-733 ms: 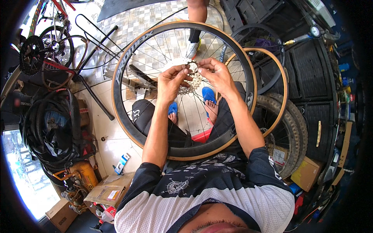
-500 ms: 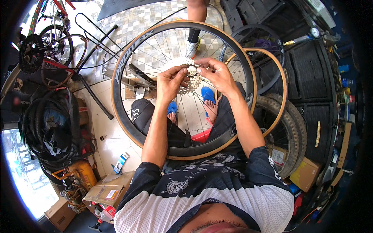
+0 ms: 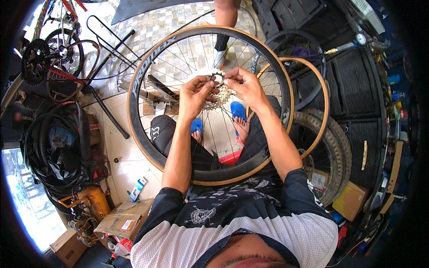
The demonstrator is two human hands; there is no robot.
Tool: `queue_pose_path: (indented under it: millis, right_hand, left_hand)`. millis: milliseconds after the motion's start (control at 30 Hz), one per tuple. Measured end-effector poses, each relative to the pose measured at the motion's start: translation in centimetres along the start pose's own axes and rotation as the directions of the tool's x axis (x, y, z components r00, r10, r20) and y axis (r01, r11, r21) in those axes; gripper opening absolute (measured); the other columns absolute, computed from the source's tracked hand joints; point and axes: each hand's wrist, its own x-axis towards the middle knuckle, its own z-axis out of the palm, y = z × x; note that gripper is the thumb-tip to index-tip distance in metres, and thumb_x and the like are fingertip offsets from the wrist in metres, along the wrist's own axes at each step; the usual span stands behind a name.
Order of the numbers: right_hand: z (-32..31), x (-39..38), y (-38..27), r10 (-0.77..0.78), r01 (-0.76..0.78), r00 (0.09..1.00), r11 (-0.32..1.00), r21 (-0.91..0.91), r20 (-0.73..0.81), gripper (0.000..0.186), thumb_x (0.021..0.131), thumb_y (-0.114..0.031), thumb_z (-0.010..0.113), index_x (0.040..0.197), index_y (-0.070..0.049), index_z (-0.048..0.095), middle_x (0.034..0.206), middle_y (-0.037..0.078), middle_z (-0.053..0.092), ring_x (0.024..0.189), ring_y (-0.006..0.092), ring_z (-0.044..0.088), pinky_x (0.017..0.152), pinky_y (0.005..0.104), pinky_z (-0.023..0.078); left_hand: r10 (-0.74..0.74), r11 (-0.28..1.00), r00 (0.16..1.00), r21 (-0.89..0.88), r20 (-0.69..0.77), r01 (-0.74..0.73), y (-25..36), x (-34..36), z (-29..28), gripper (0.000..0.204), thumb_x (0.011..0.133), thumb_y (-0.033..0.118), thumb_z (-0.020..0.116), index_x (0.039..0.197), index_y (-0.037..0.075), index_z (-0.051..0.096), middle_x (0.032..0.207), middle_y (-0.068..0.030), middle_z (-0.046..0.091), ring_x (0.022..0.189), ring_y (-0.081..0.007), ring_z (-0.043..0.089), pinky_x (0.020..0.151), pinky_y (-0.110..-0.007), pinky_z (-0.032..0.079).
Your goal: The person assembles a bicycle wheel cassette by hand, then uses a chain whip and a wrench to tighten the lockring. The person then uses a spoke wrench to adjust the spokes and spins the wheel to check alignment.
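Observation:
A black-rimmed, tan-walled spoked wheel (image 3: 133, 109) lies across my lap, a silvery toothed cassette (image 3: 216, 100) at its middle. My left hand (image 3: 195, 94) and my right hand (image 3: 245, 89) are closed around a small silvery ring-like part (image 3: 218, 78) just over the cassette, one on each side. Thumbs and index fingertips pinch it; exactly what sort of part it is, I cannot make out. Below the spokes show my feet in blue sandals (image 3: 237, 110).
Another person's leg (image 3: 225, 13) is beyond the wheel. Bicycles (image 3: 60, 47), black coiled tyres (image 3: 53, 152), a yellow machine (image 3: 94, 201) and boxes (image 3: 127, 214) are at the left. Spare wheels (image 3: 319, 123) and black cabinets (image 3: 357, 102) stand at the right.
Both hands, with the small part between them, have shifted very slightly to the left, along with the wheel. Their pinching grip looks much the same.

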Motion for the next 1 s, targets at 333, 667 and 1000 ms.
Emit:
queue_pose_path:
  millis: [333, 667, 1000]
  right_hand:
    - [0.2, 0.3, -1.6, 0.084, -0.053, 0.987, 0.976, -0.213, 0.138, 0.024, 0.100, -0.009, 0.069, 0.120, 0.004, 0.067, 0.104, 0.005, 0.071, 0.091, 0.0088, 0.062, 0.083, 0.0252, 0.052]
    - [0.5, 1.0, 0.2, 0.032, -0.022, 0.999, 0.974, -0.224, 0.043, 0.029, 0.094, -0.017, 0.076, 0.115, 0.002, 0.070, 0.094, 0.008, 0.074, 0.081, 0.0108, 0.064, 0.073, 0.0274, 0.052]
    - [1.5, 2.1, -0.2, 0.056, -0.025, 0.994, 0.953, -0.303, 0.094, 0.021, 0.096, -0.006, 0.072, 0.115, 0.001, 0.069, 0.092, 0.006, 0.073, 0.083, 0.0087, 0.063, 0.075, 0.0245, 0.051]
  left_hand:
    - [0.018, 0.971, 0.996, 0.240, -0.082, 0.003, 0.0, -0.2, -0.1, 0.030, 0.101, 0.015, 0.071, 0.123, -0.005, 0.070, 0.097, -0.0097, 0.075, 0.079, -0.0113, 0.070, 0.057, -0.024, 0.056]
    - [0.074, 0.994, 0.992, 0.083, -0.102, -0.066, 0.1, 0.2, -0.6, 0.023, 0.099, 0.008, 0.072, 0.117, -0.006, 0.069, 0.092, -0.0089, 0.075, 0.077, -0.0118, 0.070, 0.060, -0.024, 0.057]
    - [0.083, 0.956, 0.981, 0.293, -0.176, -0.028, -0.3, 0.7, -2.5, 0.023, 0.097, 0.007, 0.072, 0.117, -0.004, 0.074, 0.088, -0.0092, 0.075, 0.072, -0.0108, 0.068, 0.061, -0.026, 0.057]
